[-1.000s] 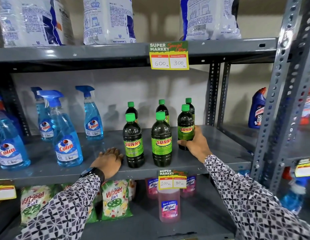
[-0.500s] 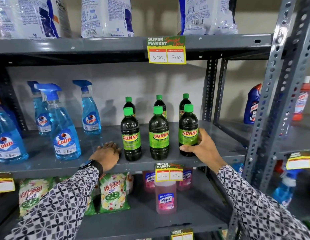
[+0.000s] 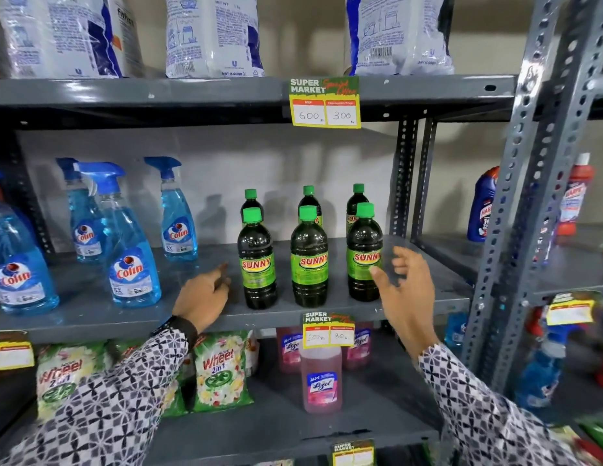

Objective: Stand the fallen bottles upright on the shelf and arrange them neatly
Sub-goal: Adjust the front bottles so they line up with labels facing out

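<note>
Fingers of the left hand (image 3: 203, 299) lie loosely together, empty, near the shelf (image 3: 91, 317) front edge, beside the left Sunny bottle (image 3: 257, 260). Six bottles stand upright in two rows. Right hand (image 3: 406, 290) hovers spread, empty, beside the right front bottle (image 3: 364, 253).

A single head-worn wide-angle camera faces the shelf (image 3: 91, 317) straight on from close range, looking slightly down; both hands reach in from below, and the rack's right upright (image 3: 535, 196) bends with distortion.
</note>
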`<state>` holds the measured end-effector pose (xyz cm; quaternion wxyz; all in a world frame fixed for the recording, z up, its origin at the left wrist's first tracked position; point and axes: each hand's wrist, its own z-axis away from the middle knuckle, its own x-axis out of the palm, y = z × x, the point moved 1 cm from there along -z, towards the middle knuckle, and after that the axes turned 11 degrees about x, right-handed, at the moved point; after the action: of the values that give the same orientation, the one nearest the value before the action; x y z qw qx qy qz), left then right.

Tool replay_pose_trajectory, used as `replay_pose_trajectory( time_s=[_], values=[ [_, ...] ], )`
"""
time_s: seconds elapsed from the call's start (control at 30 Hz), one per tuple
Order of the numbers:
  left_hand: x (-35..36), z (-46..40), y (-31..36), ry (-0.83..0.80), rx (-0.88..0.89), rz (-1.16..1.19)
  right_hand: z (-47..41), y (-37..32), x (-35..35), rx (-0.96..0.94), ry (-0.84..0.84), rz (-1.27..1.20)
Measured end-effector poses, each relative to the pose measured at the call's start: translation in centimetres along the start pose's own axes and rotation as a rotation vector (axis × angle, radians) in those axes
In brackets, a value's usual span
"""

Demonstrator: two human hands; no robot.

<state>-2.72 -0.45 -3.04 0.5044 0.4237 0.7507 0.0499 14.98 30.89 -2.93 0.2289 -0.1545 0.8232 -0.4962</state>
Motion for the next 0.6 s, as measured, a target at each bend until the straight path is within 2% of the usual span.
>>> replay_pose_trajectory(
  time_s=[0.03,0.1,0.2,0.27,0.33,0.47,0.6],
  values=[
    [-0.2,0.4,0.1,0.086,-0.010,0.112,1.2,-0.6,0.1,-0.060,0.052,0.007],
    [-0.3,1.1,0.4,0.163,-0.035,0.353,3.7,-2.1,1.3,-0.139,0.017,0.002],
    [-0.5,1.8,0.6,0.029,-0.027,0.592,6.9,-3.5,5.0,-0.199,-0.200,0.050],
    [-0.7,1.8,1.0,-0.075,0.007,0.663,8.4,-4.1,8.0,-0.207,-0.361,0.107],
    [-0.8,1.6,1.6,-0.129,0.043,0.720,9.4,-4.6,10.4,-0.197,-0.445,0.194],
    [-0.7,0.7,2.7,-0.173,0.091,0.717,9.5,-5.5,13.5,-0.115,-0.489,0.238],
    [-0.8,0.4,2.3,-0.152,0.100,0.705,8.5,-5.8,15.5,-0.111,-0.431,0.213]
  ],
)
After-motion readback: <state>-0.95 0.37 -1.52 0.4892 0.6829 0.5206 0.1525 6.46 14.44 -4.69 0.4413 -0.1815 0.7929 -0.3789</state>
